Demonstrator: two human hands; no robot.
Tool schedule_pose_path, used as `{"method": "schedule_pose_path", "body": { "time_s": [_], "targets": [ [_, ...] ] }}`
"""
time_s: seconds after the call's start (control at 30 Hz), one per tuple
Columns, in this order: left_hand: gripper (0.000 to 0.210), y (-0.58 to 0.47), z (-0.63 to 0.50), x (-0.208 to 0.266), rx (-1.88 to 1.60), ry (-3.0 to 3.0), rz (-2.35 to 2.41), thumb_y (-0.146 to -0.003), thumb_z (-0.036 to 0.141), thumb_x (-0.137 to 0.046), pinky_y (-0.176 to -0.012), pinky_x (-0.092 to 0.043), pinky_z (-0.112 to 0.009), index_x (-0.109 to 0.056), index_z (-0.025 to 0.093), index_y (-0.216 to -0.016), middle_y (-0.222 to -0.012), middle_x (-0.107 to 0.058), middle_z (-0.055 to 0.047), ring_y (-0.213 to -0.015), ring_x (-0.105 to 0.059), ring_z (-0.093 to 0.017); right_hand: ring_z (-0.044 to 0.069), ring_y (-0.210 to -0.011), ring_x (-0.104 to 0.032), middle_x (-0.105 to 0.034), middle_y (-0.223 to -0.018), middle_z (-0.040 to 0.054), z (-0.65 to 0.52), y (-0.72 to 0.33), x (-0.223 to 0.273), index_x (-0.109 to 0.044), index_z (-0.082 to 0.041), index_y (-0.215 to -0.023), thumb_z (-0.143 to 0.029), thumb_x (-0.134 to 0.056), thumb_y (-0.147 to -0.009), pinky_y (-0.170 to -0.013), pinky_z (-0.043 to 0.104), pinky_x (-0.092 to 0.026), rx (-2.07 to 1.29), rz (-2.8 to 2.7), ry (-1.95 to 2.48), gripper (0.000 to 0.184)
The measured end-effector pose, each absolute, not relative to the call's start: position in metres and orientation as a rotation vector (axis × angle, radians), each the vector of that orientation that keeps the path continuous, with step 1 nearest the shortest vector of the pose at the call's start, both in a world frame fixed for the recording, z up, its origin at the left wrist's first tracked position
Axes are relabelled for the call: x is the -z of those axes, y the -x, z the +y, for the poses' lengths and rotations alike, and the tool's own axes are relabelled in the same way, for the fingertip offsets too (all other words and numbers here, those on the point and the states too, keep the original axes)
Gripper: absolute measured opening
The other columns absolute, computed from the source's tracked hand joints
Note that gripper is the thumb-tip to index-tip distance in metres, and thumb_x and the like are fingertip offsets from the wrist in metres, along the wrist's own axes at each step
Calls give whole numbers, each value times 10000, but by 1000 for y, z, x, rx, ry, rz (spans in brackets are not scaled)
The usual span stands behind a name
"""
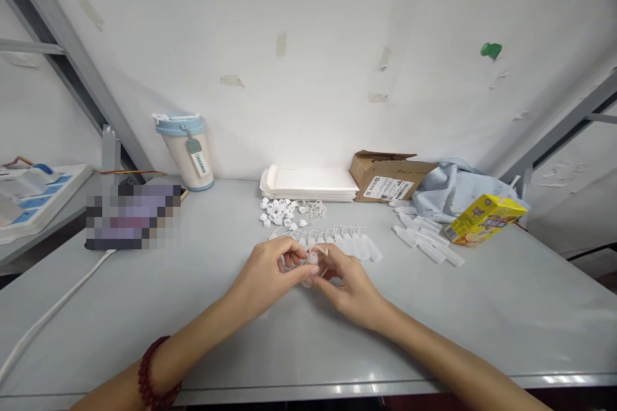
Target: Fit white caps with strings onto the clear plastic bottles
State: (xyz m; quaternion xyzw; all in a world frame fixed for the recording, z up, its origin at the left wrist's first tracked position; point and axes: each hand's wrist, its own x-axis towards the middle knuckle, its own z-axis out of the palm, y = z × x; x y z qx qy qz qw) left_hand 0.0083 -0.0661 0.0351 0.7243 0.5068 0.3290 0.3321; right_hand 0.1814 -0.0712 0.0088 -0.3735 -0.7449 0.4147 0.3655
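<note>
Near the middle of the table, my left hand (270,270) and my right hand (349,282) meet around a small translucent plastic tube (313,258). Fingers and thumbs of both hands pinch it; its round end faces up, and most of its body is hidden. A thin white cord shows by the right fingers. Just beyond the hands, a row of translucent tubes with cord loops (354,246) lies side by side, partly covered by my hands. Behind that row are a heap of small white caps (277,210) and a bunch of white cords (314,209).
Several loose translucent tubes (429,237) lie at right, by a yellow box (484,221) and a blue cloth (448,189). White trays (313,183) and an open cardboard box (393,178) stand against the wall. A tumbler (187,151) and a phone (137,215) with a cable are left.
</note>
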Motion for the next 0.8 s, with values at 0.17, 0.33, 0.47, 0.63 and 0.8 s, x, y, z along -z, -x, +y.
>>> {"method": "schedule_pose_path", "body": {
  "time_s": [0.17, 0.33, 0.47, 0.63, 0.8],
  "targets": [
    [165, -6, -67, -37, -942, -2086, 1204, -742, 289, -657, -651, -449, -268, -612, 197, -870, -873, -624, -19, -776, -549, -159, 111, -663, -524, -589, -773, 9, -66, -185, -13, -500, -181, -1075, -308, -580, -825, -590, 241, -423, -1388, -1716, 895, 292],
    [287, -4, -72, -36, -973, -2299, 992, -774, 253, -643, -835, -448, -338, -561, 225, -1048, -1052, -579, -51, -983, -517, -199, 98, -636, -514, -625, -863, 53, -61, -188, -17, -558, -155, -1053, -354, -621, -795, -559, 231, -408, -1665, -1605, 777, 332],
    [388, -4, -74, -35, -942, -2394, 936, -764, 222, -652, -879, -432, -351, -518, 233, -1129, -1121, -532, -57, -1032, -481, -208, 78, -581, -496, -633, -875, 57, -58, -189, -19, -584, -144, -1066, -347, -635, -785, -564, 238, -405, -1707, -1572, 772, 350],
    [392, -3, -71, -34, -898, -2515, 949, -758, 209, -651, -908, -412, -367, -526, 207, -1129, -1125, -548, -62, -1062, -447, -225, 74, -590, -493, -625, -904, 64, -58, -189, -19, -614, -132, -1042, -342, -612, -806, -568, 230, -410, -1723, -1631, 725, 317],
    [412, 2, -75, -27, -901, -2656, 980, -751, 282, -672, -957, -363, -421, -524, 180, -1121, -1137, -578, -82, -1137, -402, -267, 65, -582, -507, -608, -838, 36, -58, -189, -16, -643, -126, -944, -325, -596, -824, -571, 216, -425, -1748, -1666, 672, 237]
  ]
}}
